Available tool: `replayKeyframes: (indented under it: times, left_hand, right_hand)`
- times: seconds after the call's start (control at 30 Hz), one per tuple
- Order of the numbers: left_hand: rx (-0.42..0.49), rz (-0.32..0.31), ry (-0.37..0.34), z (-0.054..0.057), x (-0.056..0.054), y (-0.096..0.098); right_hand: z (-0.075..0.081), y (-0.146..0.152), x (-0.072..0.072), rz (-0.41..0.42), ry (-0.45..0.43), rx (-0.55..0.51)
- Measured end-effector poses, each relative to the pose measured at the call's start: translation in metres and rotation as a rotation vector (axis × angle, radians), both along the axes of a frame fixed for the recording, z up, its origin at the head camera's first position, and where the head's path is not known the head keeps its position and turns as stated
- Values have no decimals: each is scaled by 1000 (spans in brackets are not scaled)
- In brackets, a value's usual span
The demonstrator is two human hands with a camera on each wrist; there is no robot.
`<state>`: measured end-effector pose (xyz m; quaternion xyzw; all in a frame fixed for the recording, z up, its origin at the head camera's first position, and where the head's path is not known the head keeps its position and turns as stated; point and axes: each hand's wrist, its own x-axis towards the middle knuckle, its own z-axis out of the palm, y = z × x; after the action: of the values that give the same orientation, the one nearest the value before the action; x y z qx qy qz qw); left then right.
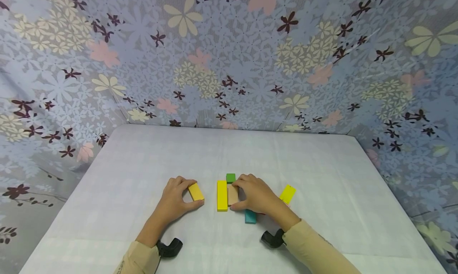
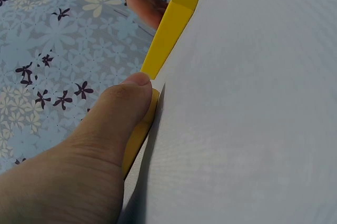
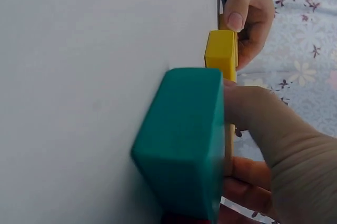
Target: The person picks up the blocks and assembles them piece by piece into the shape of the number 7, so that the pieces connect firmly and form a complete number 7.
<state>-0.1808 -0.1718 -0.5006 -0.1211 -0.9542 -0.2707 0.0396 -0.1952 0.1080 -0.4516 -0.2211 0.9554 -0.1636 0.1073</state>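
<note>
The left hand [image 1: 174,198] is clamped on an amber block [image 1: 196,192], its fingers at the far end and its thumb at the near end. The amber block lies slightly slanted, on the side of the left hand that faces the right hand [image 1: 257,195]. The right hand is clamped on a tan block [image 1: 232,195] in the same manner, fingertips at the far end and thumb at the near one; the tan block sits on its left side, within the curve of thumb and fingers.

Just beyond the tan block, to the left of the right hand, stands a long yellow block [image 1: 222,196], placed lengthwise beside the tan block and between the two hands. A gap separates it from the amber block. A small green block [image 1: 230,178] lies ahead and to the left of the right hand, near the far end of the long yellow block. A teal block [image 1: 250,216] is on the near side of the right hand, close below its palm, and the right wrist view shows the edge of a dark red piece [image 3: 185,218] next to it. To the right of the right hand, past the forearm, lies a yellow piece [image 1: 288,194], partly hidden. A white-covered worktop [image 1: 229,150] spreads under both hands, and a floral cloth [image 1: 229,47] hangs beyond.
</note>
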Motion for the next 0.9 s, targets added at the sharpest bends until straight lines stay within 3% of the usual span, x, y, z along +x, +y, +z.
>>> replayKeyframes:
  times: [0.4, 0.9]
  left_hand:
    - [-2, 4, -16, 0, 1, 0]
    - [0, 4, -13, 0, 1, 0]
  right_hand:
    - [9, 28, -10, -136, 81, -31]
    - [10, 92, -25, -352, 89, -27]
